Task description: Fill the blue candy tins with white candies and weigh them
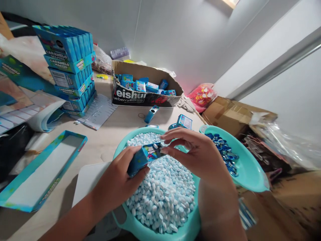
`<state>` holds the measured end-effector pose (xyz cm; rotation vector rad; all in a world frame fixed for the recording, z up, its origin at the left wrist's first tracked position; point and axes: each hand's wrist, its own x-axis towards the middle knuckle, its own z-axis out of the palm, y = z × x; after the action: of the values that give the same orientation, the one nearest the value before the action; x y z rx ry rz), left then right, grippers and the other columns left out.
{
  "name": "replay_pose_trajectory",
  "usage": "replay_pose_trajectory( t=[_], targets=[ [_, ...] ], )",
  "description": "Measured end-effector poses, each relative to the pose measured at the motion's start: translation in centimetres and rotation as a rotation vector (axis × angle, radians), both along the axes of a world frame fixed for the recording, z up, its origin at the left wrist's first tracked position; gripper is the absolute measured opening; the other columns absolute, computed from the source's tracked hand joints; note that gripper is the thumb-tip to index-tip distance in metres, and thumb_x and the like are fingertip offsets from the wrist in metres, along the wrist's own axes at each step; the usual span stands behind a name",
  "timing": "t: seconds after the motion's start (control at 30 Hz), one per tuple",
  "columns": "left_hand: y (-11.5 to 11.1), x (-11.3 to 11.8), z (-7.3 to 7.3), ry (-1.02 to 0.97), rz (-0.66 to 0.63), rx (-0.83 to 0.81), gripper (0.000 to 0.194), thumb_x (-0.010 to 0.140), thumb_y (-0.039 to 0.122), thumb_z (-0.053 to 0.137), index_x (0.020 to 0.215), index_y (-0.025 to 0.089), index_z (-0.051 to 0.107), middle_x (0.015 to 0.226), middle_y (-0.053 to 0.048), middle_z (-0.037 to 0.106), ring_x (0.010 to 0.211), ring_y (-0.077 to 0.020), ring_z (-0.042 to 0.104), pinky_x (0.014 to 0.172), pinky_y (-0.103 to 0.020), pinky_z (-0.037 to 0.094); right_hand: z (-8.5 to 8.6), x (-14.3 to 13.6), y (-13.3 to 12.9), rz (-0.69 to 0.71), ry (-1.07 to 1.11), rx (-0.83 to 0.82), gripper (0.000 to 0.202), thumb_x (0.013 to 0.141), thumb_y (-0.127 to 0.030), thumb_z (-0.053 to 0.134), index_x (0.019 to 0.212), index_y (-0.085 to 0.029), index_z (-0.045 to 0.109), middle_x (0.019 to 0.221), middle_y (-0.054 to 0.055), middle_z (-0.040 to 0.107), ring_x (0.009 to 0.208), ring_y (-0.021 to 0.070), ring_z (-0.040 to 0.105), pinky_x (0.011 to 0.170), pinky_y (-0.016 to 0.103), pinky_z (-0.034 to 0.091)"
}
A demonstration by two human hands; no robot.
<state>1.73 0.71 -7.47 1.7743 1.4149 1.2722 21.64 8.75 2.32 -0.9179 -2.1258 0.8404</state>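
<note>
My left hand [125, 170] is wrapped round a small blue candy tin [140, 159], tilted above a turquoise basin [194, 214]. Pale blue and white candies [163, 194] fill much of the basin. At the tin's right end, the fingertips of my right hand [190, 150] are pinched together beside a white candy at the opening; what lies between them is too small to make out. Beyond the basin, another blue tin [151, 114] with a round opening stands on the table, and more tins [184, 121] lie near the rim.
Stacked blue display boxes [72, 67] stand at the back left, beside a carton [147, 97] of tins. An open blue tray [40, 174] lies at the left. At the right, a turquoise bowl [250, 167] holds shiny blue pieces [224, 150], near cardboard boxes [233, 113].
</note>
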Motion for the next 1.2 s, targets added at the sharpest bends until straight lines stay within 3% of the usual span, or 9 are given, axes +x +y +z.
replay_pose_trajectory(
  t=[0.17, 0.37, 0.53, 0.73, 0.93, 1.2],
  targets=[
    [0.0, 0.0, 0.0, -0.005, 0.0, 0.001, 0.033, 0.097, 0.033, 0.065, 0.129, 0.027, 0.059, 0.121, -0.006, 0.073, 0.113, -0.0236, 0.071, 0.098, -0.037, 0.06, 0.3, 0.7, 0.5, -0.049, -0.081, 0.053, 0.015, 0.095, -0.034, 0.071, 0.095, -0.021, 0.077, 0.097, 0.007, 0.073, 0.085, 0.0145, 0.07, 0.072, 0.024, 0.06],
    [0.2, 0.2, -0.2, -0.047, -0.023, -0.012, 0.031, 0.098, 0.034, 0.062, 0.129, 0.029, 0.06, 0.122, -0.006, 0.073, 0.113, -0.0245, 0.071, 0.096, -0.037, 0.061, 0.2, 1.4, 1.3, 0.132, -0.171, 0.0, 0.015, 0.096, -0.031, 0.07, 0.091, -0.02, 0.079, 0.087, 0.006, 0.072, 0.077, 0.0129, 0.068, 0.069, 0.023, 0.056],
    [0.2, 0.3, -0.3, -0.108, -0.041, -0.025, 0.033, 0.096, 0.031, 0.063, 0.129, 0.026, 0.061, 0.122, -0.009, 0.072, 0.114, -0.026, 0.07, 0.102, -0.042, 0.059, 0.0, 0.9, 1.9, 0.19, -0.143, -0.005, 0.027, 0.096, -0.045, 0.071, 0.089, -0.021, 0.079, 0.082, 0.007, 0.071, 0.074, 0.015, 0.067, 0.064, 0.026, 0.056],
    [0.1, 0.1, 0.0, -0.096, -0.038, -0.086, 0.039, 0.094, 0.035, 0.064, 0.13, 0.022, 0.061, 0.127, -0.012, 0.07, 0.119, -0.0283, 0.068, 0.104, -0.042, 0.057, -0.7, 1.1, 2.9, 0.104, -0.105, -0.036, 0.033, 0.093, -0.05, 0.071, 0.087, -0.018, 0.075, 0.087, 0.009, 0.071, 0.076, 0.0165, 0.067, 0.065, 0.026, 0.055],
    [0.0, 0.1, 0.1, -0.052, 0.043, -0.118, 0.045, 0.09, 0.042, 0.068, 0.128, 0.02, 0.062, 0.123, -0.012, 0.071, 0.116, -0.0294, 0.067, 0.104, -0.044, 0.054, -0.6, 1.2, 2.8, 0.157, -0.135, -0.046, 0.027, 0.091, -0.046, 0.072, 0.086, -0.02, 0.078, 0.09, 0.007, 0.071, 0.08, 0.0159, 0.067, 0.069, 0.027, 0.053],
    [0.2, 0.1, 0.1, -0.08, 0.044, -0.126, 0.044, 0.088, 0.043, 0.068, 0.127, 0.021, 0.062, 0.118, -0.008, 0.071, 0.11, -0.0265, 0.066, 0.098, -0.042, 0.053, -0.6, 0.3, 1.9, 0.225, -0.112, -0.002, 0.039, 0.097, -0.056, 0.062, 0.106, -0.022, 0.081, 0.104, 0.008, 0.068, 0.081, 0.0132, 0.063, 0.069, 0.027, 0.05]
  ],
)
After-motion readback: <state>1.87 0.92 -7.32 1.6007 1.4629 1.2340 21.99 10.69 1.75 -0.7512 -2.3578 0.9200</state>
